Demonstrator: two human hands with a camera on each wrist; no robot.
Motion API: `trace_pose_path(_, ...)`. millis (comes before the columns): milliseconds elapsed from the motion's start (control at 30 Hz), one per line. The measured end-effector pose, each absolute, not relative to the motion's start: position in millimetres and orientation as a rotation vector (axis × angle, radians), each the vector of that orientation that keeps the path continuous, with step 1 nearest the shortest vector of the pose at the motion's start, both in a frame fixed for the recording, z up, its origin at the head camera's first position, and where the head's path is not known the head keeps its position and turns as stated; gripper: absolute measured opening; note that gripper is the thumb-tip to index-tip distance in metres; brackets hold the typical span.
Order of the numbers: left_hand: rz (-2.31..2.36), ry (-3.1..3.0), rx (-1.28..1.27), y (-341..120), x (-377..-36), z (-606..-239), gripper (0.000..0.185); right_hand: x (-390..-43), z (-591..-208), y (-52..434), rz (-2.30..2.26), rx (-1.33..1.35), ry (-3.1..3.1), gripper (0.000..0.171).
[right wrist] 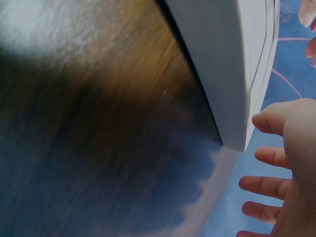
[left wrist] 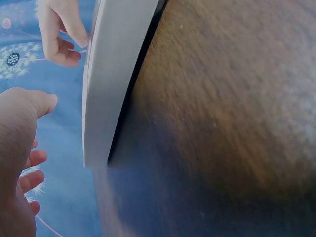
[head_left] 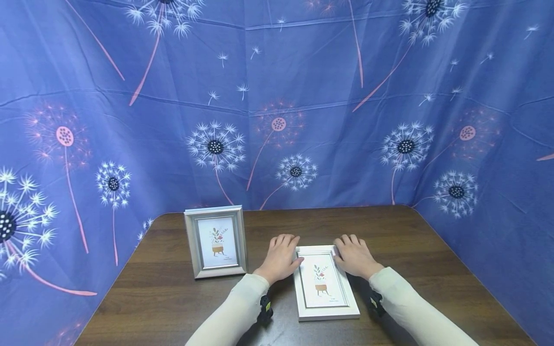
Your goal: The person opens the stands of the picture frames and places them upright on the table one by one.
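Observation:
A white picture frame [head_left: 327,313] lies on the table, picture side up, showing a potted-plant print. My left hand [head_left: 280,258] is beside its upper left corner; in the left wrist view its thumb [left wrist: 47,103] points toward the frame's side [left wrist: 111,84] across a gap. On the other side, my right hand [head_left: 356,257] is at the upper right corner, fingers loosely spread. Seen from the right wrist, the thumb [right wrist: 270,117] overlaps the frame's edge near that corner. Neither hand curls around anything.
A silver-grey picture frame [head_left: 194,247] with a similar plant print stands upright at the left, behind the left forearm. The brown wooden table [head_left: 147,298] ends at a blue dandelion-patterned cloth [head_left: 337,178] at the back and sides.

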State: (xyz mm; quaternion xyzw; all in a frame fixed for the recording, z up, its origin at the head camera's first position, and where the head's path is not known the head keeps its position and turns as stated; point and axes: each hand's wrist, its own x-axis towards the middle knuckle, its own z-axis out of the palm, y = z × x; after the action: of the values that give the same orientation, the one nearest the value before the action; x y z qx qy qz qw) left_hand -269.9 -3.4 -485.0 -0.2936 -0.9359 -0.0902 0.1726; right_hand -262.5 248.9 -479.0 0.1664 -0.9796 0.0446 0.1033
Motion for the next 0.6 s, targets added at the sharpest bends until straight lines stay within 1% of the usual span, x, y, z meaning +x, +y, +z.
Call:
trace_pose_path(333, -0.231, -2.728, -0.813, 5, -276, -488, 0.058, -270, -481, 258, 0.171, 0.456, -2.916, 0.031)
trace_pose_path(600, -0.187, -2.745, -0.806, 11, -279, -493, 0.056, -274, -481, 265, 0.164, 0.384, -2.943, 0.036)
